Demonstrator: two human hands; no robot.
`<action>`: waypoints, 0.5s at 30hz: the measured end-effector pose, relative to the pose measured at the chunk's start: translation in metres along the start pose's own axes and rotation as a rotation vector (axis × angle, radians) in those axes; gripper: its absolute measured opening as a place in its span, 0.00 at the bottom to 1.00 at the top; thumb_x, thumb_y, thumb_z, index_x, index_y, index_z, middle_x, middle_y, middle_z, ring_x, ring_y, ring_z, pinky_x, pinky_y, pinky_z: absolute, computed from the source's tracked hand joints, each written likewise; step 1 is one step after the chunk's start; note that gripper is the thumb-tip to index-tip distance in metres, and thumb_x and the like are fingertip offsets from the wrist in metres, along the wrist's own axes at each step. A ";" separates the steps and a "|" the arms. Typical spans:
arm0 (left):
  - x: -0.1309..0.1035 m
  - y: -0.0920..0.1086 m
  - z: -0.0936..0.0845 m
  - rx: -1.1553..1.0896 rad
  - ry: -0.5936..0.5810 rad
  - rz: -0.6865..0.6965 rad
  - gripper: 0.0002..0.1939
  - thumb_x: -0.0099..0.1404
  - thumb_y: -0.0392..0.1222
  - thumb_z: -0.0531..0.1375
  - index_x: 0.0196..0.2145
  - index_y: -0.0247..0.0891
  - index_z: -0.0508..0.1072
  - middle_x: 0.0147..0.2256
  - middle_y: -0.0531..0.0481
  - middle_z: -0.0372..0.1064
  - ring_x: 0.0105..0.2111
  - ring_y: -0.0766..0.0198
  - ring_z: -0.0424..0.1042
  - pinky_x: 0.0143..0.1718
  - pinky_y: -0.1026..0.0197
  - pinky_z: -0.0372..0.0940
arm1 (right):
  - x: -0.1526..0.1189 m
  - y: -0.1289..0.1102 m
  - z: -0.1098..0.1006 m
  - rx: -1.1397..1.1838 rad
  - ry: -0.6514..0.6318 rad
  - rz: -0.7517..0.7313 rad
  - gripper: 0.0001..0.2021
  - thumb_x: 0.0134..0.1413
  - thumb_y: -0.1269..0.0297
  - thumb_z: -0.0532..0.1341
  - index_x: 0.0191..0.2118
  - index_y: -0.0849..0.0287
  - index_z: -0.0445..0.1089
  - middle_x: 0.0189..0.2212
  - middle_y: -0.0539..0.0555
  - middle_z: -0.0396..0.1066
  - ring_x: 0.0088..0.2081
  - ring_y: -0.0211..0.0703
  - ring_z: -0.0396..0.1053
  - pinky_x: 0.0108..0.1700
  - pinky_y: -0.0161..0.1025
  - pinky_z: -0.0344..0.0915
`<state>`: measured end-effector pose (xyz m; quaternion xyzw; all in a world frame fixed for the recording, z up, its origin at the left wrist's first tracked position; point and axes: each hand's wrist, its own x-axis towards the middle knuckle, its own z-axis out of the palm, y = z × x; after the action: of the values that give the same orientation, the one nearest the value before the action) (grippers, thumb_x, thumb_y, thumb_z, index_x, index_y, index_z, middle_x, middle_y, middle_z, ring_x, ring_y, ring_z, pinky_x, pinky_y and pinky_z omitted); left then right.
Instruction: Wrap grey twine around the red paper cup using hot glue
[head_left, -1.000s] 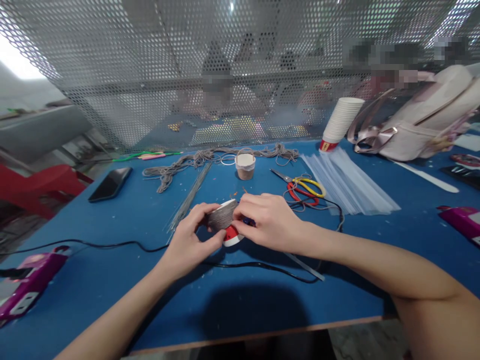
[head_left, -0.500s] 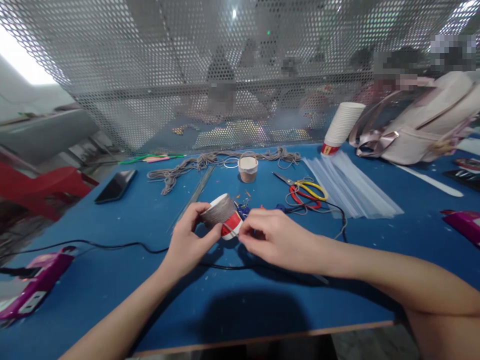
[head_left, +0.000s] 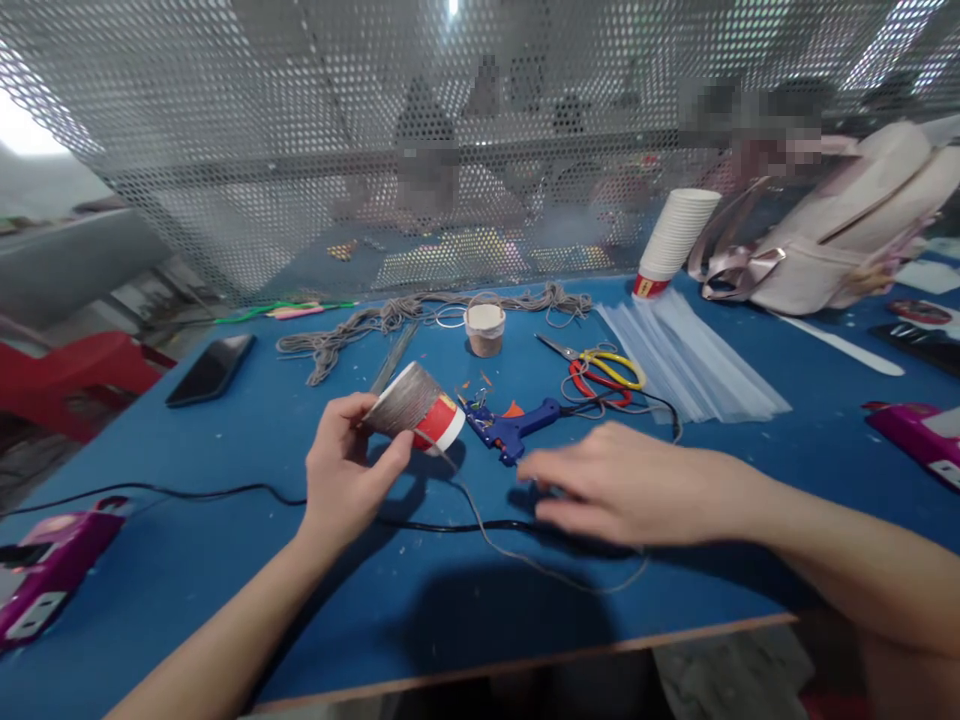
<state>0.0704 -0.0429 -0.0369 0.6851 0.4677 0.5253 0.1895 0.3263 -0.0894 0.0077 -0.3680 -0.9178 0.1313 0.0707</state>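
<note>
My left hand [head_left: 349, 465] is closed around a paper cup [head_left: 442, 425], which is tilted on its side above the table. Grey cord [head_left: 409, 400] is wound round much of the cup, leaving a red and white band bare. The loose cord end [head_left: 517, 553] trails from the cup to the right across the tabletop. My right hand [head_left: 600, 485], slightly blurred, is apart from the cup, with thumb and forefinger separated and nothing visible between them. Just beyond its fingertips lies a blue glue gun [head_left: 514, 425] with an orange trigger.
Yellow-and-red-handled scissors [head_left: 607, 375], clear plastic strips [head_left: 697, 360] and stacked paper cups [head_left: 679, 240] lie to the right. A small cord-wrapped cup [head_left: 485, 330] stands behind, near bundled grey cord [head_left: 397, 315]. A phone [head_left: 212, 370] lies left; a black cable [head_left: 225, 490] crosses the table.
My right hand has let go of the cord and moved right, away from the cup. The cord now hangs loose. My left hand has shifted left with the cup, uncovering the glue gun.
</note>
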 end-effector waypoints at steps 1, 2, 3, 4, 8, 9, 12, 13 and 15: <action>0.000 0.000 0.000 0.001 0.001 0.003 0.12 0.54 0.42 0.61 0.37 0.44 0.63 0.33 0.53 0.64 0.32 0.63 0.68 0.35 0.57 0.68 | 0.005 0.010 0.004 -0.056 0.083 0.069 0.07 0.59 0.66 0.57 0.42 0.57 0.69 0.29 0.53 0.75 0.26 0.41 0.69 0.27 0.37 0.55; 0.000 -0.001 0.000 0.001 0.001 0.005 0.12 0.54 0.42 0.61 0.36 0.44 0.63 0.33 0.53 0.64 0.32 0.63 0.68 0.35 0.57 0.68 | 0.010 0.020 0.010 -0.124 0.143 0.133 0.08 0.59 0.69 0.55 0.42 0.59 0.69 0.32 0.56 0.75 0.30 0.44 0.70 0.30 0.38 0.57; 0.000 -0.001 0.001 0.001 0.002 0.006 0.12 0.54 0.42 0.61 0.36 0.44 0.63 0.33 0.53 0.64 0.33 0.63 0.68 0.35 0.57 0.68 | 0.016 0.029 0.016 -0.189 0.175 0.151 0.09 0.58 0.72 0.54 0.42 0.61 0.70 0.35 0.59 0.75 0.35 0.46 0.70 0.34 0.39 0.58; 0.000 -0.002 0.002 0.000 0.001 0.004 0.12 0.54 0.41 0.61 0.36 0.43 0.63 0.33 0.53 0.64 0.32 0.63 0.68 0.35 0.57 0.69 | 0.021 0.037 0.023 -0.238 0.164 0.129 0.11 0.56 0.75 0.54 0.43 0.64 0.69 0.39 0.61 0.74 0.40 0.49 0.70 0.38 0.41 0.59; -0.001 -0.005 0.006 -0.016 -0.031 -0.037 0.12 0.54 0.41 0.61 0.36 0.42 0.64 0.32 0.53 0.64 0.31 0.64 0.68 0.35 0.58 0.68 | 0.037 0.052 0.045 -0.272 0.101 -0.007 0.20 0.52 0.79 0.55 0.52 0.68 0.65 0.49 0.66 0.68 0.46 0.50 0.68 0.44 0.45 0.59; -0.001 -0.005 0.007 -0.019 -0.040 -0.049 0.12 0.54 0.42 0.61 0.36 0.42 0.64 0.31 0.53 0.64 0.30 0.64 0.68 0.34 0.58 0.68 | 0.039 0.053 0.048 -0.270 0.097 -0.006 0.21 0.53 0.79 0.55 0.53 0.68 0.64 0.49 0.66 0.68 0.45 0.50 0.68 0.44 0.45 0.59; -0.001 -0.005 0.008 -0.022 -0.062 -0.072 0.12 0.54 0.42 0.61 0.35 0.41 0.64 0.31 0.53 0.65 0.30 0.64 0.68 0.33 0.59 0.67 | 0.042 0.056 0.050 -0.260 0.090 0.035 0.18 0.53 0.79 0.54 0.51 0.66 0.66 0.45 0.64 0.68 0.40 0.48 0.68 0.39 0.43 0.58; -0.001 -0.005 0.008 -0.022 -0.068 -0.077 0.11 0.54 0.42 0.60 0.35 0.41 0.64 0.31 0.53 0.65 0.30 0.64 0.69 0.33 0.60 0.67 | 0.042 0.057 0.049 -0.260 0.092 0.059 0.17 0.53 0.78 0.54 0.49 0.65 0.67 0.44 0.63 0.68 0.39 0.47 0.67 0.38 0.42 0.58; -0.001 -0.005 0.008 -0.018 -0.069 -0.082 0.11 0.54 0.43 0.60 0.35 0.41 0.64 0.30 0.54 0.65 0.30 0.65 0.69 0.33 0.61 0.67 | 0.041 0.062 0.047 -0.255 0.139 0.140 0.14 0.51 0.77 0.55 0.45 0.65 0.68 0.42 0.62 0.67 0.37 0.47 0.67 0.36 0.41 0.58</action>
<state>0.0756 -0.0392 -0.0439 0.6812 0.4839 0.4975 0.2330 0.3268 -0.0271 -0.0535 -0.4452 -0.8920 -0.0073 0.0773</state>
